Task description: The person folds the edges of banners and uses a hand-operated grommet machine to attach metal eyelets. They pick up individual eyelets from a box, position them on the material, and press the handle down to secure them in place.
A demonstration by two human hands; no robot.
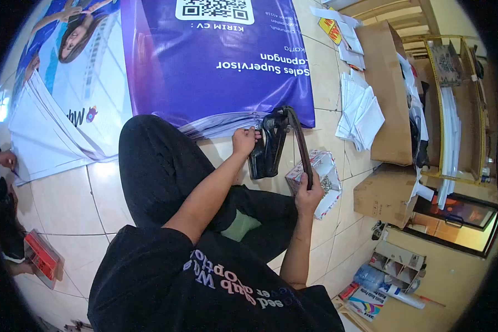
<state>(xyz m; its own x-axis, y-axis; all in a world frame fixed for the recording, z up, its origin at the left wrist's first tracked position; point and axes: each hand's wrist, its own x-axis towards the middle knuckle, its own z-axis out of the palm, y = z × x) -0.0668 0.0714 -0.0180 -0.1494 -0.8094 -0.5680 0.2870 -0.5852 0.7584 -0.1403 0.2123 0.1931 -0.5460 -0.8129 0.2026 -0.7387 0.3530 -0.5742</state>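
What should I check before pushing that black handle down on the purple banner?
1. Left hand is on the black press: ok.
2. Right hand grips the end of the lever: ok.
3. Edge of the banner stack sits under the press head: cannot tell, it is hidden.
4. Left fingers are clear of the press head: cannot tell, they are very close.
5. Small box lies beside the right hand, upright and open: ok.

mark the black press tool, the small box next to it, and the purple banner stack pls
black press tool point(266, 152): head view, on its upright body below the left hand.
small box point(327, 166): head view, on its near patterned wall.
purple banner stack point(205, 72): head view, on the top sheet's purple field.
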